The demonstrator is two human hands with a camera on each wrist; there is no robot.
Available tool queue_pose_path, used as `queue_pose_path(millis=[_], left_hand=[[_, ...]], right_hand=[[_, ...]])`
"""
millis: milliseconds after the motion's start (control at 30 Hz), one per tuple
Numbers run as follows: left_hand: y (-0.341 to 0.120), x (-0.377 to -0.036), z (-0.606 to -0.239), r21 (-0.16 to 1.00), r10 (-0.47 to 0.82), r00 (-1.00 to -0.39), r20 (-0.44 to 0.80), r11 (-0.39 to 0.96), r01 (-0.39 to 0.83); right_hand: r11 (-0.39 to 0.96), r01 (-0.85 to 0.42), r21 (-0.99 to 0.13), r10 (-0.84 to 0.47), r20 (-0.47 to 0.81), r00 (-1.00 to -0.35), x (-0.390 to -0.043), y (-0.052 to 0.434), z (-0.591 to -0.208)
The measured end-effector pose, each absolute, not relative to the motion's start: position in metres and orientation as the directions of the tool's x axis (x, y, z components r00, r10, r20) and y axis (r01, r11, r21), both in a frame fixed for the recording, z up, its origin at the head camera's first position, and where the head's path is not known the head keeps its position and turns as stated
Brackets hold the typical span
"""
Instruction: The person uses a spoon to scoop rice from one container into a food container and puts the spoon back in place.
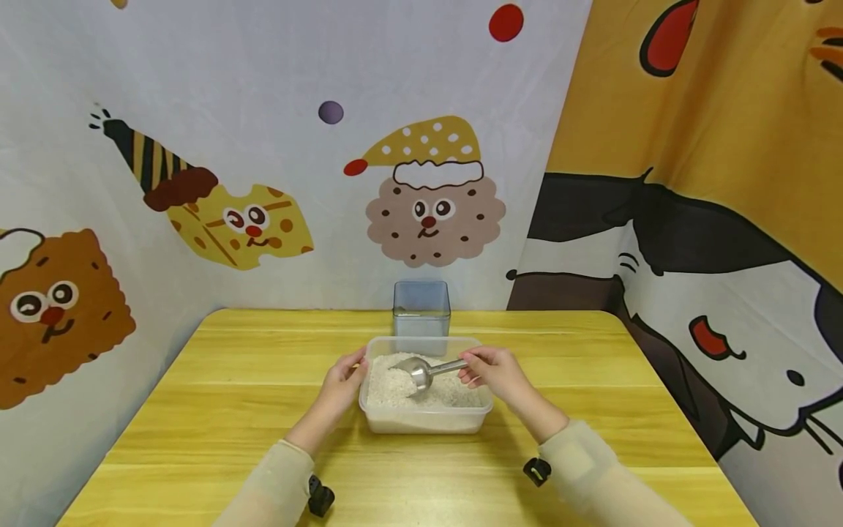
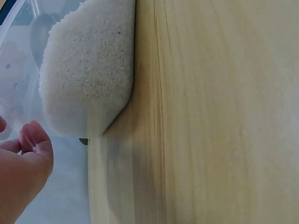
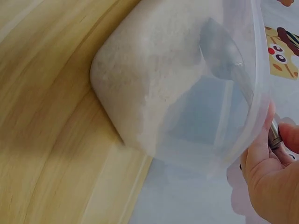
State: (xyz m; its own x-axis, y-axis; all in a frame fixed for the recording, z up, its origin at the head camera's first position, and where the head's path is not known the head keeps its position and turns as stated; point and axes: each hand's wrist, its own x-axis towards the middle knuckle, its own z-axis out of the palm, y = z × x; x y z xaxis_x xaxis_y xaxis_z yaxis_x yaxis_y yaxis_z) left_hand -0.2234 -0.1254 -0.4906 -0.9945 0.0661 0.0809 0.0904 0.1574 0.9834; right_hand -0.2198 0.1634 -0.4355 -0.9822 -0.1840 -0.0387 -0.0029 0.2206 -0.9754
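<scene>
A clear plastic container of white rice stands on the table. At its left rim, my left hand holds on with thumb and fingers; in the left wrist view the hand shows only partly. My right hand pinches the handle of a metal scoop above the right rim. The scoop's bowl lies tilted in the rice, toward the container's left half. Through the cloudy wall in the right wrist view, the scoop looks blurred.
Directly behind the rice container stands a bluish transparent square container, its lower part partly hidden. The wooden table reaches back to a printed cloth with cartoon figures. Another cloth hangs along the right side.
</scene>
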Motion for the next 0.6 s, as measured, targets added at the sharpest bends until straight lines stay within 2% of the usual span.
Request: queue_pose_path(millis=[133, 300, 600], left_hand=[[-0.1261, -0.2224, -0.4906, 0.983, 0.067, -0.994, 0.091, 0.154, 0.100], [-0.1246, -0.2245, -0.4878, 0.983, 0.049, -0.999, -0.019, 0.183, -0.009], [-0.1242, -0.2240, -0.4851, 0.983, 0.045, -0.999, -0.026, 0.181, -0.018]], right_hand=[[0.214, 0.033, -0.976, -0.167, -0.069, -0.984, -0.2207, 0.1572, -0.4369], [0.190, 0.073, -0.979, -0.147, -0.102, -0.984, -0.2215, 0.1532, -0.4371], [0.154, 0.122, -0.980, -0.088, -0.137, -0.987, -0.2211, 0.1557, -0.4343]])
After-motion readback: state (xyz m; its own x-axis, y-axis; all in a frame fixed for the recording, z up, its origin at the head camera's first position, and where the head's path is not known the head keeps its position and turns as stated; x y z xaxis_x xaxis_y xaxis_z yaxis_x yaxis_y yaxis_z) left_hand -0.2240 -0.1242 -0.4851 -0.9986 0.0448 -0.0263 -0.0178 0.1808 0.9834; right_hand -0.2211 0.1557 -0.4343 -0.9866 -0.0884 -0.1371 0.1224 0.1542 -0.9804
